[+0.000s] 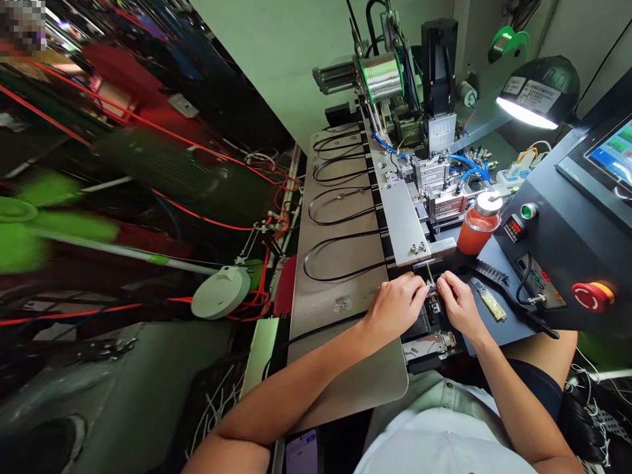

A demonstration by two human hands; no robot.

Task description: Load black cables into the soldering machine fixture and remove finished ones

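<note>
My left hand point(397, 304) reaches over the metal plate, its fingers pinched together at a small metal fixture point(433, 303). A black cable point(323, 327) runs across the plate and under my left wrist to those fingers. Facing it, my right hand point(460, 304) is closed in a pinch at the same fixture. The fingers hide whatever small piece sits between them. Just beyond the fingertips, a thin metal rod point(429, 273) shows below the end of a long metal bar point(407, 224).
Several looped black cables point(316, 253) lie on the metal plate point(340, 388). Right of my hands are a jar of orange-red liquid point(476, 230), a black brush point(494, 273) and a red stop button point(592, 297). A lit lamp point(538, 92) and solder-like wire spool point(382, 77) stand behind.
</note>
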